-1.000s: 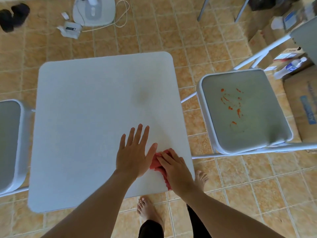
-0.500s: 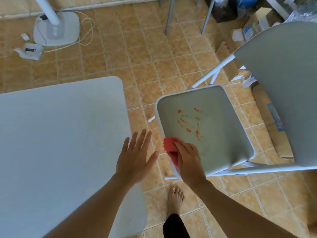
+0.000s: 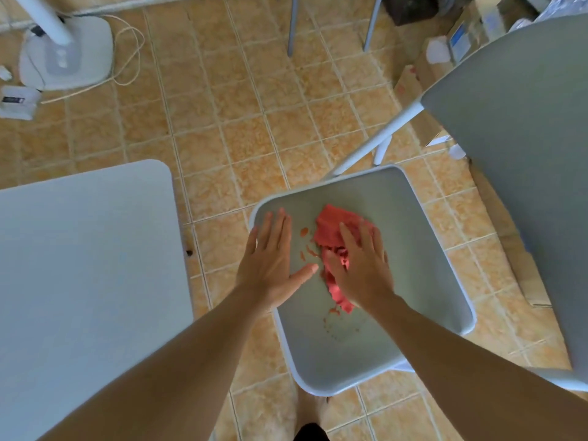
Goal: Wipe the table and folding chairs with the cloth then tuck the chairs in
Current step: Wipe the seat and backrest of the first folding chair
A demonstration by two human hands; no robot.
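A grey folding chair seat with a white frame fills the middle right, its backrest rising at the far right. Orange-red smears mark the seat. A red cloth lies crumpled on the seat. My right hand presses flat on the cloth with straight fingers. My left hand rests flat on the seat's left edge, fingers spread. The white table stands at the left, apart from the chair.
A white fan base with its cord and a small white device sit on the tiled floor at the top left. Cardboard boxes lie behind the chair. Metal legs stand at the top. My foot shows below.
My view and both hands moved right from the table to the chair. My right hand carried the cloth onto the stained seat, and my left hand came down on the seat's left edge.
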